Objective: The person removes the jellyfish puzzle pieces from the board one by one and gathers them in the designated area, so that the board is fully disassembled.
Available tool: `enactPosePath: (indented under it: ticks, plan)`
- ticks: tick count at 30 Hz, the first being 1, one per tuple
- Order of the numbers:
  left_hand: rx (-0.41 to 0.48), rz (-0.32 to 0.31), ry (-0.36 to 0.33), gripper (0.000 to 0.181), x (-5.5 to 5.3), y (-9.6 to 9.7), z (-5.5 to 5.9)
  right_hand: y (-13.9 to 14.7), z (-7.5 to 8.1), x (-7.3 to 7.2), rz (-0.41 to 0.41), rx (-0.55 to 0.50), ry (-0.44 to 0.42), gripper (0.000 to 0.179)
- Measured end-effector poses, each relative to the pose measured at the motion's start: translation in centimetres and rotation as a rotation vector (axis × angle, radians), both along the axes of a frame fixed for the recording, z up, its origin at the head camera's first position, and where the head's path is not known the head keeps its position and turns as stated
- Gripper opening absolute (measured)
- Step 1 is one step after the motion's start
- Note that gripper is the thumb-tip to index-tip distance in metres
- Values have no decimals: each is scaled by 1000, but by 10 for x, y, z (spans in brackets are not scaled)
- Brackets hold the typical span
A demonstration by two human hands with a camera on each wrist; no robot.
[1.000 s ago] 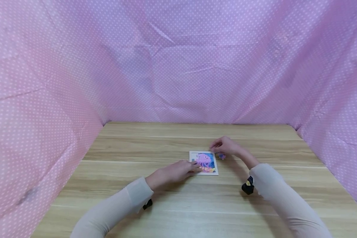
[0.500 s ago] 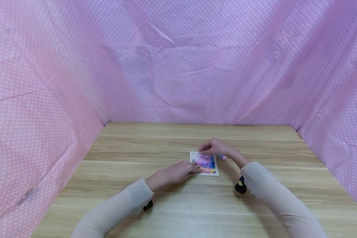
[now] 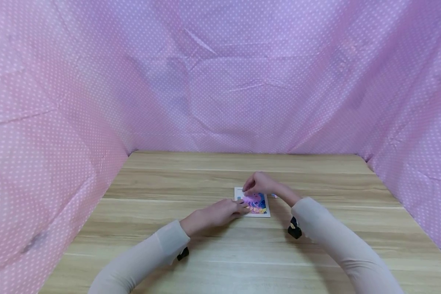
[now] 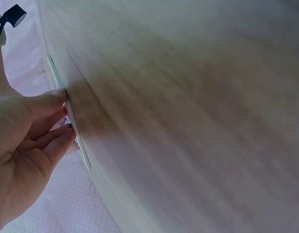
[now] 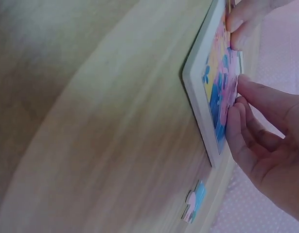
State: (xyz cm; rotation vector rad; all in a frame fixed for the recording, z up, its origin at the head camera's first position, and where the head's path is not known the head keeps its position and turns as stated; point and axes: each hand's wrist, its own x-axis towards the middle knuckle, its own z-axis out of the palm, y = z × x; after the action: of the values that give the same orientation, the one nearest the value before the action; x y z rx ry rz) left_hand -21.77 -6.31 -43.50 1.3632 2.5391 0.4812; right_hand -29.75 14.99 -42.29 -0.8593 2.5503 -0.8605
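Observation:
A jigsaw puzzle (image 3: pixel 260 206) with a pink jellyfish picture lies on the table in a white frame (image 5: pixel 200 107). My left hand (image 3: pixel 220 211) rests at its left side, with fingertips pressing on the picture; in the left wrist view, the thumb (image 4: pixel 54 97) touches the frame's edge. Above the upper left part of the puzzle is my right hand (image 3: pixel 259 183). Thumb and fingers of that hand (image 5: pixel 266 131) pinch a small pinkish puzzle piece (image 5: pixel 232 91) at the picture's surface, mostly covered by the fingertips. Part of the picture is hidden under both hands.
A loose pink and blue puzzle piece (image 5: pixel 194 201) lies on the wooden table (image 3: pixel 220 261) just right of the frame. Pink dotted cloth (image 3: pixel 220 102) hangs around the table's back and sides. Both wrists wear black straps (image 3: pixel 295 229).
My right hand has moved left from beside the frame's upper right corner to over the upper left of the picture. The left hand has stayed in place.

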Motion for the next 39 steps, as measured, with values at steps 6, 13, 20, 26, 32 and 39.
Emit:
enactPosePath:
  ticks: [6,13,20,26,32,39]
  plan:
    - [20,-19,3,35,-2,-1,0,-2,-1,1,18,-19,31,5]
    - [19,-23,5,35,-3,-1,0,-3,-4,0,-1,-40,22,3]
    - [34,-1,-13,34,-3,-2,1,-3,-7,-1,-27,-40,-5,3]
    - [31,-3,-17,35,-3,-2,0,0,-4,0,51,-44,35,5]
    - [45,-27,2,34,-2,-3,-1,5,-4,1,101,-35,4,8]
    - [47,-41,17,33,-3,-4,-2,7,-2,1,110,-14,-44,14]
